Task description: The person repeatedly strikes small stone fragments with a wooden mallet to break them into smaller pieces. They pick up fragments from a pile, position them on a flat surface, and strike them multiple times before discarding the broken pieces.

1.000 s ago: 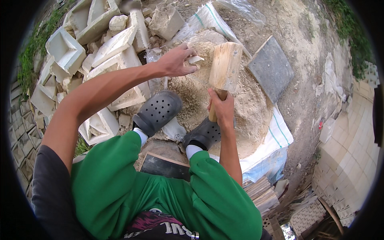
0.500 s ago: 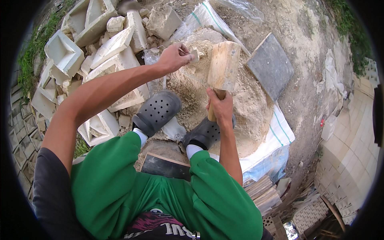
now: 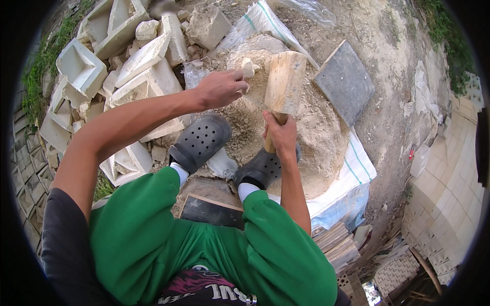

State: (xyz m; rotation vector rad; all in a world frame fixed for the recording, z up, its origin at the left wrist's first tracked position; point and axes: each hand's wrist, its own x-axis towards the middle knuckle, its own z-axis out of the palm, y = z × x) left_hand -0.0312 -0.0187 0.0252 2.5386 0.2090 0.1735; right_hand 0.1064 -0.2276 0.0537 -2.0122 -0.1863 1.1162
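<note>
My right hand is closed round the handle of a wooden mallet, whose thick block head stands just beyond my fist over the crushed material. My left hand hovers over the left part of the pale powder heap, fingers loosely bent and apart, with nothing plainly held. Just beyond its fingertips a small cream-coloured chunk sits on the heap. Beneath the powder, a white woven sack with green stripes is spread out. My feet, in grey clogs, rest at the heap's near edge.
Broken pale cast blocks are piled at the left. A dark square slab lies right of the heap. Clear plastic lies at the far side. Stacked pale tiles stand at the right, and a dark board shows between my legs.
My left hand has drawn back toward me and its fingers have loosened, leaving the small chunk beyond them. My right hand and the mallet have hardly moved.
</note>
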